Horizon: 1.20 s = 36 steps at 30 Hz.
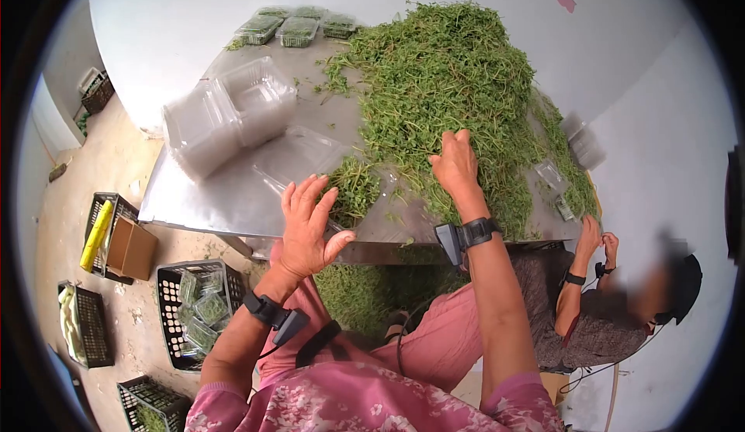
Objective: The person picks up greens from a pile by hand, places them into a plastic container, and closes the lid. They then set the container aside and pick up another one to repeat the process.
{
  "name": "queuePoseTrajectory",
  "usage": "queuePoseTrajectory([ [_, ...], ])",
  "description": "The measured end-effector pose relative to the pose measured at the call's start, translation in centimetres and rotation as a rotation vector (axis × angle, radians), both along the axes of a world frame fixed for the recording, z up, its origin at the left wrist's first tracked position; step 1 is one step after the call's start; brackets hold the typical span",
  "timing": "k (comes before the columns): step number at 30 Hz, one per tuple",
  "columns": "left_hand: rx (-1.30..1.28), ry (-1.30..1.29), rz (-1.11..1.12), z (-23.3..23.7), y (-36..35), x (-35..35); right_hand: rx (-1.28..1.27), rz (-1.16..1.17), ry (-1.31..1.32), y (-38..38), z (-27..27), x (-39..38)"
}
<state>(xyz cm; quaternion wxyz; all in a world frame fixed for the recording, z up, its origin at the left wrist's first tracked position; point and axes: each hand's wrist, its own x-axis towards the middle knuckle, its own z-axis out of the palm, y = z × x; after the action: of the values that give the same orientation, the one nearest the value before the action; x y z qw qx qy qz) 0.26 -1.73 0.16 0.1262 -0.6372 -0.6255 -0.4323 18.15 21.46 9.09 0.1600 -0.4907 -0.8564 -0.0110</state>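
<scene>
My left hand is at the table's front edge with its fingers spread, beside an open clear plastic box whose near half holds green sprigs. The lid half lies flat toward the back left. My right hand rests at the front of a large heap of green leafy stems. Its fingers are bent down toward the stems; whether they pinch any is too small to tell. A stack of empty clear boxes stands left of the open box.
Filled boxes sit at the table's back left. Another person works at the right end, near small clear boxes. Black crates stand on the floor at left, one with a cardboard box. Greens lie beneath the table.
</scene>
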Motion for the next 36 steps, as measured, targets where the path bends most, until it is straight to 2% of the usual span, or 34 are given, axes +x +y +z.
queuePoseTrajectory([
  [7,0.022,-0.045,-0.022,0.2,0.0,0.0,0.132,0.007,-0.037,2.6,-2.3,-0.7],
  [11,0.044,-0.082,-0.023,0.2,-0.1,0.1,0.232,0.144,0.159,4.0,-1.3,0.6],
  [14,0.058,-0.098,-0.032,0.4,-0.2,0.0,0.230,0.133,0.252,5.0,0.8,1.5],
  [19,0.081,-0.106,-0.039,0.2,-0.2,-0.1,-0.059,0.022,0.533,4.9,4.8,1.6],
  [22,0.092,-0.121,-0.042,0.3,-0.3,-0.1,-0.175,0.073,0.693,3.4,7.1,0.6],
  [30,0.105,-0.156,-0.066,0.3,-0.6,-0.3,-0.260,0.176,0.768,-1.1,10.9,-3.8],
  [35,0.114,-0.218,-0.084,0.0,-0.7,-0.6,-0.284,0.337,0.707,-5.0,9.8,-6.5],
  [36,0.129,-0.238,-0.089,0.1,-0.8,-0.7,-0.223,0.353,0.608,-6.1,9.2,-6.8],
])
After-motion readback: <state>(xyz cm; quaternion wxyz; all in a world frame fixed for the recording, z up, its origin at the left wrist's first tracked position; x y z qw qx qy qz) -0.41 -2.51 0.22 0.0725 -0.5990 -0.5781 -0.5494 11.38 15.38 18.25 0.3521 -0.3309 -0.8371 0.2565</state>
